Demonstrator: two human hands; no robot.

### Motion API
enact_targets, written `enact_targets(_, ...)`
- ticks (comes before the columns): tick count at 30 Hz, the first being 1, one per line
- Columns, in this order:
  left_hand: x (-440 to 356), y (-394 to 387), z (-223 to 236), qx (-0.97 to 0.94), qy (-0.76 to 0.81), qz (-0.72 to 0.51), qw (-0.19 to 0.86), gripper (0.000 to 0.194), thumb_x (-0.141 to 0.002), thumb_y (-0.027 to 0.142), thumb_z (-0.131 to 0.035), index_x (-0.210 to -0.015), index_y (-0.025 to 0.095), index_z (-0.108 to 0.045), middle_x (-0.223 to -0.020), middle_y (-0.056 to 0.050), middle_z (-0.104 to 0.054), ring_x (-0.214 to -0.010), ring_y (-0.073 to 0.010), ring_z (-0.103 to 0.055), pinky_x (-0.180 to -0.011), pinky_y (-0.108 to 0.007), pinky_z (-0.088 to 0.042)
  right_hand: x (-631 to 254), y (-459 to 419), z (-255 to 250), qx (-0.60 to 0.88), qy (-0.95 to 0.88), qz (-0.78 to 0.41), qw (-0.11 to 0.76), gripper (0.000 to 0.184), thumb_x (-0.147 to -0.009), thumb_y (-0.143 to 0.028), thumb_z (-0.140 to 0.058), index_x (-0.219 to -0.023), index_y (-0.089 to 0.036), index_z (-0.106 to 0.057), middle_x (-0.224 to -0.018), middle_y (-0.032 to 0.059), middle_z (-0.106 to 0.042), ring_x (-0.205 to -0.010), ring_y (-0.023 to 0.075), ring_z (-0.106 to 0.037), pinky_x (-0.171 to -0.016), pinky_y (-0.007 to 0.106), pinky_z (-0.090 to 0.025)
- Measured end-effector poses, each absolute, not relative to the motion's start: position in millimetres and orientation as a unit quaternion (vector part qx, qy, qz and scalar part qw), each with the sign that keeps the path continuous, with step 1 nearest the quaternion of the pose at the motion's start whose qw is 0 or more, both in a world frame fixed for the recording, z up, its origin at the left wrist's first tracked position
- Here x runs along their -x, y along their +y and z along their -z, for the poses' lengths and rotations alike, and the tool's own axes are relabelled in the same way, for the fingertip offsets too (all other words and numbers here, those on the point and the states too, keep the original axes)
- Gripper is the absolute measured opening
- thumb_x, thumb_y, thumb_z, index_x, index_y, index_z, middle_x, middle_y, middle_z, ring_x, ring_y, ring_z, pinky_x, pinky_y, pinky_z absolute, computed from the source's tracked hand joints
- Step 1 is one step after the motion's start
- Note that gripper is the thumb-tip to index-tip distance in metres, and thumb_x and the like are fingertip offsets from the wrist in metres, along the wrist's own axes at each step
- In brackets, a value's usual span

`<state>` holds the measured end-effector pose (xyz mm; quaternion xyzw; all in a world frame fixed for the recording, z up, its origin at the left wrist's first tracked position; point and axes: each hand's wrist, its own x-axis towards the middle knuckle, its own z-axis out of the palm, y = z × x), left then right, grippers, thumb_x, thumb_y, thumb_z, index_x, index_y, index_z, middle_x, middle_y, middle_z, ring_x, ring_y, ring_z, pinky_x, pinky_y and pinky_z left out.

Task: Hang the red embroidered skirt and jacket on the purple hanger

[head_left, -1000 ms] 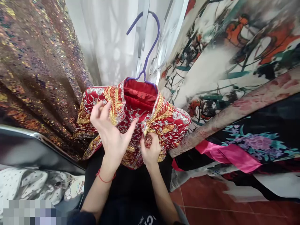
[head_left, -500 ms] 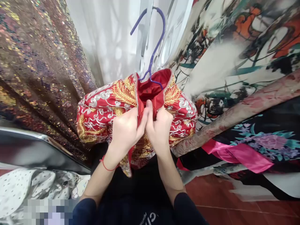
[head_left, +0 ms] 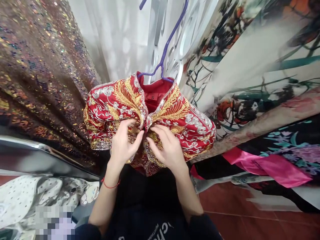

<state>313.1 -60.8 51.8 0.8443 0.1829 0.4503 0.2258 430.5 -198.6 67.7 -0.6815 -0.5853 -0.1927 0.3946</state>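
Note:
A red jacket (head_left: 197,126) with gold and silver embroidery hangs on a purple hanger (head_left: 162,63), its stand collar spread around the hanger's neck. A small red size label (head_left: 151,97) shows inside the collar. My left hand (head_left: 125,141), a red string bracelet at its wrist, pinches the left front edge just below the neckline. On the opposite front edge, my right hand (head_left: 167,145) grips the cloth between thumb and fingers. The two edges meet between my hands; any fastener there is too small to make out.
Sequinned fabric (head_left: 45,76) hangs at left, and a painted floral cloth (head_left: 240,76) at right. Behind the hanger is a white cut-out panel (head_left: 181,43). A dark chair-like edge (head_left: 45,156) and dotted cloth (head_left: 22,193) lie lower left; a pink ribbon (head_left: 267,165) hangs lower right.
My hands have moved from inside the neck opening to the outside of the front edges, slightly lower. The collar now lies flatter, with the front edges drawn together.

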Motion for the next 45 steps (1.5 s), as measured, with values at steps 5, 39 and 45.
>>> enact_targets(5, -291, -7, -82, -0.779, 0.246, -0.571, 0.084, 0.040, -0.097, 0.039, -0.059, -0.134, 0.026, -0.051, -0.136, -0.010, -0.058, -0.130, -0.0277, -0.052, -0.107, -0.048, -0.046, -460, -255, -112, 0.673, -0.461, 0.460, 0.350, 0.041, -0.086, -0.028, -0.075, -0.124, -0.026, -0.062, -0.118, 0.0113, -0.069, -0.114, 0.0288, -0.062, -0.100, 0.051, -0.051)
enact_targets(39, -324, -169, 153, -0.767, 0.338, -0.350, 0.418, 0.068, -0.081, 0.043, -0.072, -0.137, 0.015, -0.044, -0.144, -0.024, -0.048, -0.139, -0.0352, -0.046, -0.115, -0.050, -0.039, -499, -278, -70, 0.766, -0.401, 0.296, 0.407, 0.048, -0.099, -0.044, -0.050, -0.142, -0.021, -0.048, -0.135, 0.0159, -0.060, -0.128, 0.0295, -0.057, -0.110, 0.053, -0.044)
enact_targets(45, -328, -139, 183, -0.712, 0.322, -0.208, 0.589, 0.035, -0.078, 0.050, -0.075, -0.086, 0.016, -0.070, -0.091, -0.008, -0.073, -0.095, -0.0258, -0.066, -0.099, -0.038, -0.049, -488, -296, -31, 0.793, -0.324, 0.289, 0.428, 0.054, -0.098, -0.052, -0.051, -0.135, -0.012, -0.049, -0.128, 0.0222, -0.063, -0.118, 0.0314, -0.064, -0.098, 0.048, -0.052)
